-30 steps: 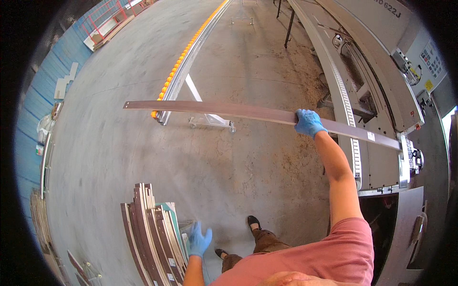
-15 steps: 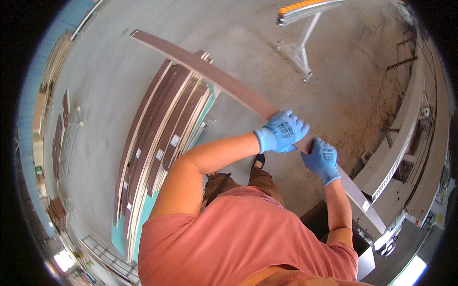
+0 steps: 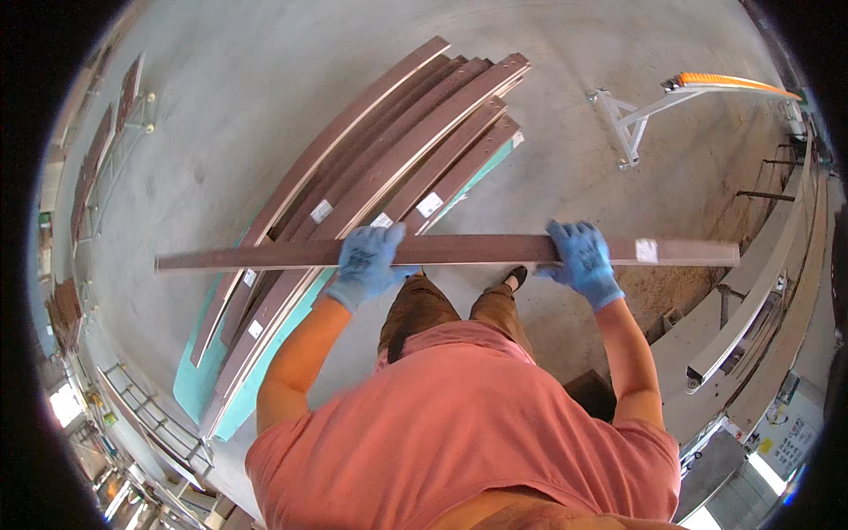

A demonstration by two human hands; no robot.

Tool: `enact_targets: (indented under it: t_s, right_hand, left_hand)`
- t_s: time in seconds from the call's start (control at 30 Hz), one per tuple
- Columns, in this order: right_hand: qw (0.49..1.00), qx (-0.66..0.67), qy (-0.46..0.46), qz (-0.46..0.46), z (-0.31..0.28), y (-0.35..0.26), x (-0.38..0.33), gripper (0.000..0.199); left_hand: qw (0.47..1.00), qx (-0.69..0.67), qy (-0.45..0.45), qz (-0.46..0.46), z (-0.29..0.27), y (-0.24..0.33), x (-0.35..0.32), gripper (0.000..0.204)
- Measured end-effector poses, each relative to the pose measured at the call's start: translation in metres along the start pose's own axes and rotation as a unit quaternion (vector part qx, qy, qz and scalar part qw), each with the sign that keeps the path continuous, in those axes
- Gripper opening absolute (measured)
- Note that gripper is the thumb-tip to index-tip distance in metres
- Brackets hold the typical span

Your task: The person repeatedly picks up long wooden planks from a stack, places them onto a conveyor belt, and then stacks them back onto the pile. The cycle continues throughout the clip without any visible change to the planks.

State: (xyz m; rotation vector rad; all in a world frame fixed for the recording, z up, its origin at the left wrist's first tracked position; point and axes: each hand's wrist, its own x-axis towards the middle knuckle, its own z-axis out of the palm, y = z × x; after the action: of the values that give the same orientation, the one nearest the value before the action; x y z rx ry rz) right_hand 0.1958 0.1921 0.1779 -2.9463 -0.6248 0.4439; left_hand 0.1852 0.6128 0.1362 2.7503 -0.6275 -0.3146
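Observation:
Across the front of my body I hold a long brown board with a white label near its right end. My left hand, in a blue glove, is closed round it left of the middle. My right hand, gloved the same way, grips it short of the label. The board's left half passes above a stack of similar brown boards, several of them labelled, lying slantwise at my left. Under that stack shows a turquoise sheet.
At the far right stands a metal stand with orange rollers. A long machine bed runs along my right side. Sawdust lies on the floor beside it. A metal rack with brown boards stands at the far left.
The board has turned from a slant to lie crosswise before me, and my hands have moved apart along it. My view has swung left, bringing the stack nearer the middle.

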Motion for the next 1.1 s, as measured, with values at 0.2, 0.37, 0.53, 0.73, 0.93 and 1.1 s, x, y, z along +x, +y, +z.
enact_targets:
  t_s: [0.2,0.37,0.53,0.73,0.93,1.1]
  right_hand:
    - [0.975,-0.051,0.024,-0.215,0.043,-0.088,0.183,0.088]
    - [0.959,-0.067,0.037,-0.274,0.076,-0.130,0.290,0.079]
    - [0.950,-0.059,0.048,-0.303,0.104,-0.159,0.345,0.077]
    - [0.954,-0.047,0.008,-0.297,0.143,-0.206,0.355,0.073]
    - [0.966,-0.040,-0.023,-0.254,0.169,-0.245,0.345,0.077]
    - [0.968,-0.064,0.039,-0.240,0.184,-0.254,0.347,0.072]
  left_hand:
    - [0.987,0.032,0.000,-0.159,0.046,-0.125,-0.083,0.077]
    - [0.968,0.007,0.003,-0.251,0.085,-0.164,-0.096,0.076]
    - [0.959,0.004,0.067,-0.274,0.111,-0.188,-0.099,0.071]
    - [0.947,0.013,0.030,-0.319,0.124,-0.215,-0.133,0.071]
    - [0.939,0.037,0.006,-0.343,0.125,-0.235,-0.158,0.080]
    - [0.931,0.021,-0.016,-0.364,0.121,-0.244,-0.153,0.083]
